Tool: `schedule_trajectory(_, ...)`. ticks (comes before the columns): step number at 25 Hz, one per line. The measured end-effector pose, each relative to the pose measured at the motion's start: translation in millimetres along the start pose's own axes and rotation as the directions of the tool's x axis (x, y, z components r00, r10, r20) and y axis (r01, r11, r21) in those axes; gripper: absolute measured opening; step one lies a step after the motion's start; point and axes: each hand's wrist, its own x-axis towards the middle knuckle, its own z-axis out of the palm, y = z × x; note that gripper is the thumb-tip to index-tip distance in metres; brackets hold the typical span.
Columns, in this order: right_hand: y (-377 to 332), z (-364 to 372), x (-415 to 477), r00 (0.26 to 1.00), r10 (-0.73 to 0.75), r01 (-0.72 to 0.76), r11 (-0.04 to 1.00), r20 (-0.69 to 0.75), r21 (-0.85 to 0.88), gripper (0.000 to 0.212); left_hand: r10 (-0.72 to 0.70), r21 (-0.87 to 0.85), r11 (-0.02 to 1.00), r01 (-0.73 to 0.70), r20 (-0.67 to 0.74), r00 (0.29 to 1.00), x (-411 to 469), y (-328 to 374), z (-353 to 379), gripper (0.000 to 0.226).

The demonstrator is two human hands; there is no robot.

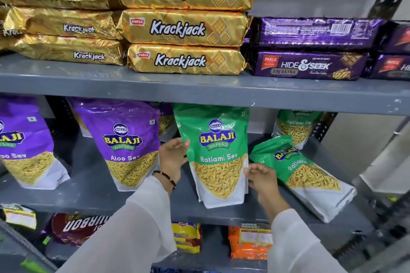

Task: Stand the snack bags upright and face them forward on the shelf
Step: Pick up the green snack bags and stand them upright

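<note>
A green Ratlami Sev bag (216, 153) stands upright on the middle shelf (93, 193), its label facing me. My left hand (173, 157) grips its left edge and my right hand (261, 176) pinches its lower right edge. To its right a second green Ratlami Sev bag (304, 175) lies tilted, top leaning left. A third green bag (296, 126) stands further back on the right. Two purple Aloo Sev bags (125, 142) (24, 142) stand upright on the left, facing forward.
Gold Krackjack packs (186, 26) and purple Hide & Seek packs (310, 64) are stacked on the shelf above. The lower shelf holds a Bourbon pack (75, 226), a yellow pack (187, 237) and an orange pack (250, 241). A perforated metal upright (326, 126) stands at the right.
</note>
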Motion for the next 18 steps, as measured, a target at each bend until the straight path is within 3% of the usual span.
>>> schedule_trajectory(3, 8, 11, -4, 0.995, -0.07, 0.075, 0.995, -0.076, 0.068, 0.031, 0.131, 0.144, 0.98, -0.138, 0.059, 0.99, 4, 2, -1, 0.022)
schedule_trajectory(7, 26, 20, -2, 0.99, -0.08, 0.089, 0.993, -0.115, 0.077, 0.019, 0.212, 0.192, 0.952, -0.239, 0.152, 0.965, 21, -9, -11, 0.01)
schedule_trajectory(9, 30, 22, -1, 0.99, -0.097, 0.103, 0.993, -0.099, 0.059, 0.023, 0.254, 0.178, 0.944, -0.277, 0.141, 0.957, 27, -14, -12, 0.006)
schedule_trajectory(13, 26, 12, 2, 0.993, -0.118, 0.116, 0.988, -0.013, -0.098, 0.024, 0.439, 0.087, 0.896, -0.435, -0.023, 0.898, 16, -25, -9, 0.014)
schedule_trajectory(15, 20, 2, 1, 0.983, -0.183, 0.177, 0.933, 0.008, -0.315, 0.021, 0.504, 0.103, 0.863, -0.494, -0.161, 0.848, 2, -38, -9, 0.008)
schedule_trajectory(18, -9, -27, 4, 0.948, -0.27, 0.317, 0.843, 0.169, -0.435, 0.03, 0.524, 0.177, 0.852, -0.493, -0.266, 0.809, -32, -56, 8, 0.03)
